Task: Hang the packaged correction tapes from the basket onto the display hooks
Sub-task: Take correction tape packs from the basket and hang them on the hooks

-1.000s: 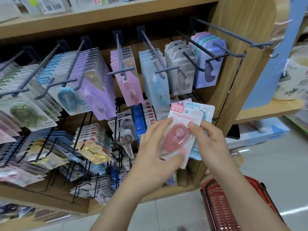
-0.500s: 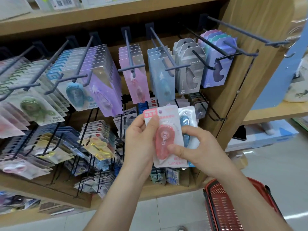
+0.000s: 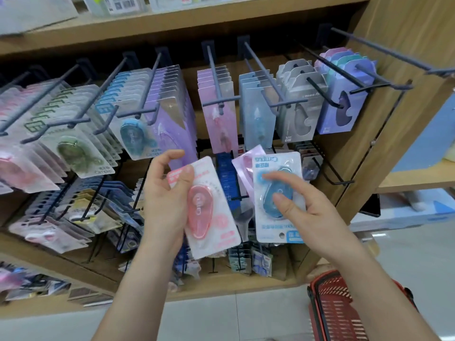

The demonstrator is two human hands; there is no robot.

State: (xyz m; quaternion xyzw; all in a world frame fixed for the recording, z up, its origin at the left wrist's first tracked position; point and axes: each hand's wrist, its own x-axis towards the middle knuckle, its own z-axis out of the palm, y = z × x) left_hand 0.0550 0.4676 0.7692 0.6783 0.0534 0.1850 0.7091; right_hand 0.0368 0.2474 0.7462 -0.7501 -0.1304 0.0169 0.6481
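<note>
- In the centre of the head view, we see the left hand (image 3: 165,200) clamped on a pink correction tape pack (image 3: 209,212). The thumb lies over its top label and the fingers are behind the card.
- Just right of it, the right hand (image 3: 310,212) pinches a blue correction tape pack (image 3: 278,200), with the thumb on the blister and the index finger across the front. A lilac pack (image 3: 243,166) pokes out behind it; we cannot tell whether the same hand holds it.
- Neither of these 2 packs is on a hook yet. Both are held in front of the lower rows, below the display hooks (image 3: 216,77).
- Risk 1: the blue pack is upside down, with its hang hole at the bottom edge. We judge it must be turned, and turning it in 1 hand could let it slip.
- Risk 2: each hook ends in a crossbar, so a tilted card could snag or tear at the hole.
- Risk 3: a pack could go on the wrong hook. The hanging blue packs (image 3: 133,136) are at centre left and the hanging pink packs (image 3: 14,168) at the far left edge.
- Risk 4: with both hands full, neither is free to steady the rows already hung.
- Containers: the red basket (image 3: 337,306) sits at the lower right on the floor. The right forearm covers much of it, and we see no packs in the part that shows.
- The hooks in the upper rows carry deep stacks of packs.
</note>
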